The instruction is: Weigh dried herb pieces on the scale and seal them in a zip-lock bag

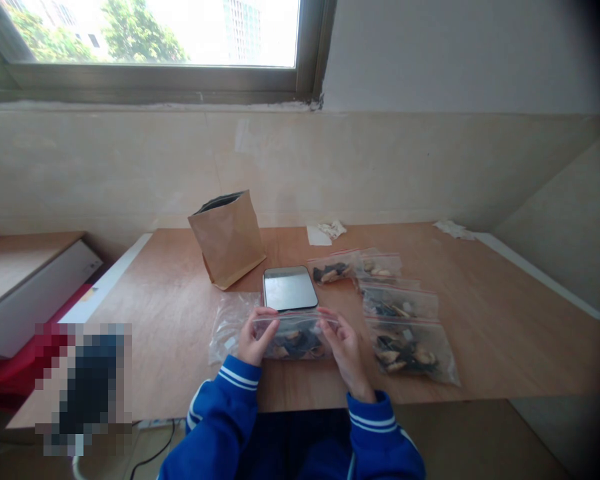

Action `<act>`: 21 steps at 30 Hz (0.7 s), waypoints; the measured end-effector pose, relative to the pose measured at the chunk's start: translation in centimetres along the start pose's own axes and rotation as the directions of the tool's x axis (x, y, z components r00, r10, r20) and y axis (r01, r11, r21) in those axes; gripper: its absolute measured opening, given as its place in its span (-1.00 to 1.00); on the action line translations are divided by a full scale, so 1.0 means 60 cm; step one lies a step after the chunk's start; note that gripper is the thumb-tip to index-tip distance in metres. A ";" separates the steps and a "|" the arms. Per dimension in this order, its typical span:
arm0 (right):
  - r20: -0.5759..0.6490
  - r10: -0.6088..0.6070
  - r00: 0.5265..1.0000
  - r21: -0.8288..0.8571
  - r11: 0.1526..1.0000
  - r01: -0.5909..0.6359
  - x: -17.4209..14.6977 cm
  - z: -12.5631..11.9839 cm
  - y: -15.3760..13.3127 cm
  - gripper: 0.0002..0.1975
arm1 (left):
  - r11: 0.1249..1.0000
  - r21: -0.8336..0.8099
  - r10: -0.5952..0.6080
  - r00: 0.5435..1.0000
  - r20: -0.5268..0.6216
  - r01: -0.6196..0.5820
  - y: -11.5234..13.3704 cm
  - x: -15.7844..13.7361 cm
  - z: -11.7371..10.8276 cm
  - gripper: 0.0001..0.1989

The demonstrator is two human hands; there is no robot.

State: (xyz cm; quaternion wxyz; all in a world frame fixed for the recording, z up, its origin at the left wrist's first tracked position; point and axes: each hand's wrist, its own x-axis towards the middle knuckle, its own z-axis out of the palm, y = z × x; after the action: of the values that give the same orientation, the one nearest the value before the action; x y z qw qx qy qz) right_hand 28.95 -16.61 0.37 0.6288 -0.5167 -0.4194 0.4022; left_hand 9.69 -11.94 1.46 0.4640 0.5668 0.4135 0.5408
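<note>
Both my hands hold a clear zip bag point(300, 341) by its top edge, near the front of the table. Dark and pale dried pieces lie inside it. My left hand point(256, 339) pinches the bag's left top corner between thumb and fingers. At the right top corner, my right hand point(344, 345) grips it the same way. Just beyond the bag sits a flat digital scale point(291, 288) with a bare silver plate. Left of my left hand lies another clear plastic bag point(225, 325), flat on the table, partly behind that hand.
Several filled zip bags point(405, 353) lie at the right. An open brown paper bag point(230, 243) stands behind the scale, to the left. Crumpled tissue point(333, 229) and white paper lie by the wall. A blurred-out dark object point(87, 387) is at the table's left edge.
</note>
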 end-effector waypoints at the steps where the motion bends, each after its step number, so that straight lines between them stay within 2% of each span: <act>1: 0.011 -0.002 1.000 -0.003 1.000 0.002 0.000 0.000 0.001 -0.67 | 1.000 0.014 -0.003 1.000 0.030 0.003 0.001 0.001 -0.001 -0.70; 3: 0.018 -0.006 1.000 -0.008 1.000 0.006 0.001 0.001 0.006 -0.72 | 0.999 0.039 0.013 0.998 0.057 -0.015 0.003 0.003 -0.002 -0.71; 8: -0.016 -0.048 0.999 -0.028 0.998 0.048 0.000 0.003 0.012 -0.78 | 0.996 0.064 0.057 0.997 0.043 -0.060 0.009 0.006 -0.003 -0.73; 14: -0.090 -0.051 0.995 -0.001 0.999 0.051 -0.002 0.005 0.002 -0.78 | 0.991 0.073 0.112 0.992 0.063 -0.116 0.008 0.004 -0.003 -0.78; 21: -0.091 -0.093 0.991 -0.075 0.993 0.086 -0.004 0.002 0.005 -0.78 | 0.981 0.142 0.123 0.991 0.045 -0.128 0.009 0.003 -0.006 -0.80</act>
State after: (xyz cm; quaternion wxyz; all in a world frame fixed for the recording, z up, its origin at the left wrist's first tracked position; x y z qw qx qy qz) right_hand 28.71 -16.74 0.06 0.6468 -0.5376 -0.4259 0.3336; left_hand 9.32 -11.87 2.01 0.3939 0.6335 0.4066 0.5274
